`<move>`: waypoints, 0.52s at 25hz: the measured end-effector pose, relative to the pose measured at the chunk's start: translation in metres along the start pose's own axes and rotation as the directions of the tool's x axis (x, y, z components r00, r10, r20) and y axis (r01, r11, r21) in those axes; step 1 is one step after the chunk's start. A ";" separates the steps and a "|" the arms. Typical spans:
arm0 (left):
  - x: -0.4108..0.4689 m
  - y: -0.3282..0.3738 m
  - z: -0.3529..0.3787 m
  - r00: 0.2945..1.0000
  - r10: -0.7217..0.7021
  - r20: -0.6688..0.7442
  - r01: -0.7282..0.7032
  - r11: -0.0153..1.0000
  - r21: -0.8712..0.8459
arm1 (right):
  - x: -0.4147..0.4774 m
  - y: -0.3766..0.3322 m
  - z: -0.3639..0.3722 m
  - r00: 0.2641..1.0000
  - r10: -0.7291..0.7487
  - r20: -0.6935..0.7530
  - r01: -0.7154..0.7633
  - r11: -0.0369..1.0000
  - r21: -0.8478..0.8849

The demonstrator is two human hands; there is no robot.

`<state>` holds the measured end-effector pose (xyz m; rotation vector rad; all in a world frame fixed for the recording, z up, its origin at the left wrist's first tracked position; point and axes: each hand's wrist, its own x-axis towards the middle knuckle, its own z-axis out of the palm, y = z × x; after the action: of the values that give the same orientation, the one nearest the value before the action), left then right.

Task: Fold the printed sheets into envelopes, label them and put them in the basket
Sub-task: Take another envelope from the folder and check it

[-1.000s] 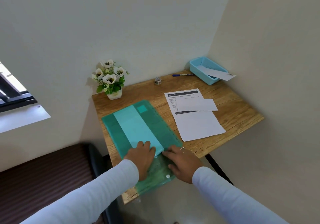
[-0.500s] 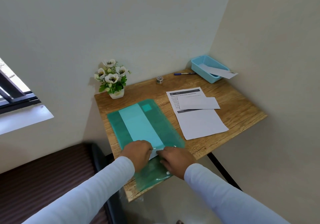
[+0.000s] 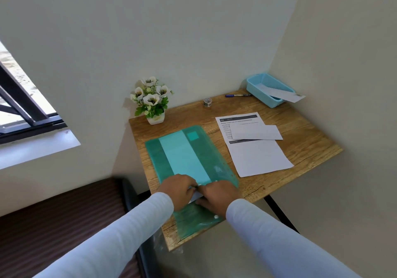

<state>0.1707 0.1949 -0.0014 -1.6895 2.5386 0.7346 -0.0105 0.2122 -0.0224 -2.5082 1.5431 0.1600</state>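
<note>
Corner wooden desk (image 3: 300, 149); window (image 3: 23, 110) cut off at left, flower pot (image 3: 155, 117) by the wall. Green folder (image 3: 163, 159) sits near left, its near end partly hidden under the hands. Left hand (image 3: 178, 189), fingers curled, pinches a white sheet (image 3: 196, 197) at the folder mouth, sheet mostly hidden. Right hand (image 3: 218, 198) bends over the same sheet, grip unclear. Printed sheet (image 3: 257, 159) with an envelope (image 3: 255, 132) on it lies right of the folder. Basket (image 3: 257, 95) in the far right corner holds a second envelope (image 3: 281, 93), overhanging the rim.
</note>
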 end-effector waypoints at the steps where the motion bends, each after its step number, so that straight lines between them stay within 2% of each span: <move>1: 0.000 0.000 0.000 1.000 0.002 0.004 -0.002 1.000 0.000 | 0.000 -0.003 0.000 1.000 -0.005 0.000 0.005 1.000 -0.012; 4: 0.001 -0.001 -0.001 1.000 -0.008 0.013 0.008 1.000 -0.005 | 0.002 -0.012 0.001 0.999 -0.052 -0.015 0.049 0.985 -0.166; 7: 0.003 -0.004 -0.004 0.999 -0.031 0.044 0.032 0.999 -0.031 | 0.002 -0.017 0.003 0.995 -0.090 0.049 0.101 0.943 -0.317; 9: 0.001 -0.004 -0.007 0.995 -0.029 0.091 0.034 0.998 -0.053 | 0.003 -0.015 0.004 0.994 -0.107 0.039 0.114 0.943 -0.313; 13: -0.008 0.000 -0.004 0.994 0.041 0.105 -0.038 0.999 -0.032 | 0.002 -0.008 0.008 0.977 -0.166 -0.132 0.132 0.964 -0.231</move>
<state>0.1755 0.2006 0.0044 -1.5673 2.5084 0.8444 -0.0025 0.2160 -0.0298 -2.8602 1.4518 0.1285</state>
